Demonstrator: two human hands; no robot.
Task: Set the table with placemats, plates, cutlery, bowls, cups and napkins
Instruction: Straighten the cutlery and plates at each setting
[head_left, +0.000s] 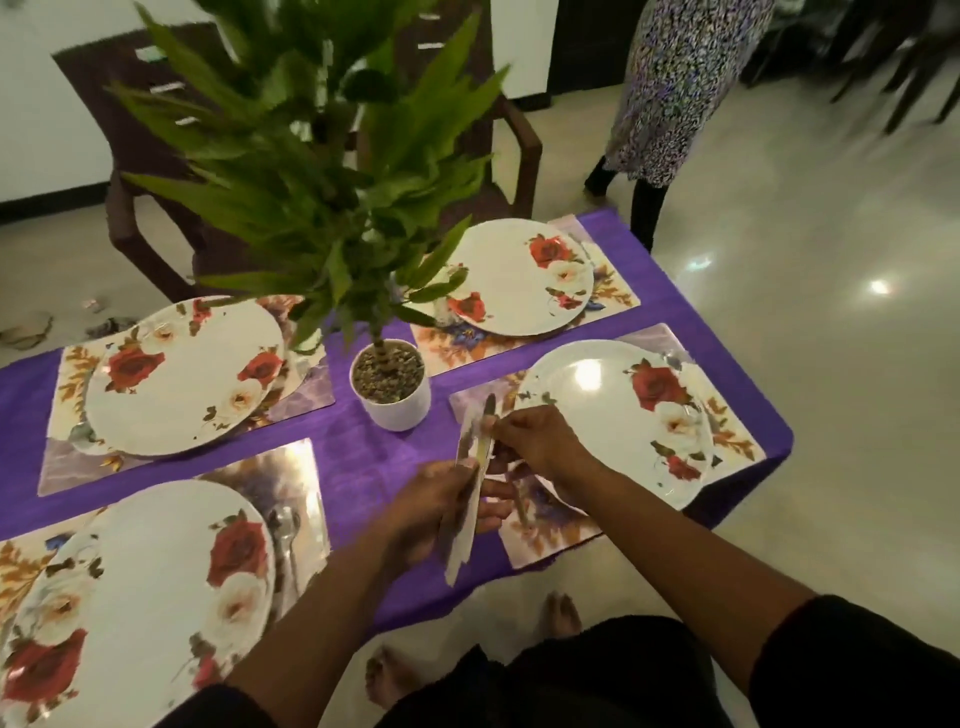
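Observation:
Several white plates with red roses lie on floral placemats on the purple tablecloth (358, 457). My left hand (441, 512) grips a bundle of knives (470, 499), blurred, blades pointing away from me. My right hand (540, 441) pinches one knife near the top of the bundle, just left of the near right plate (618, 415) and over its placemat (550, 530). Spoons (285, 535) lie beside the near left plate (135, 597). A spoon (80, 434) peeks from under the far left plate (182, 379). The far right plate (514, 275) sits behind the plant.
A potted plant in a white pot (392, 384) stands at the table's middle, leaves spreading high. A brown chair (493, 135) is behind the table. A person in a patterned dress (670, 88) stands at the far right on the glossy floor. My bare feet (558, 613) show below.

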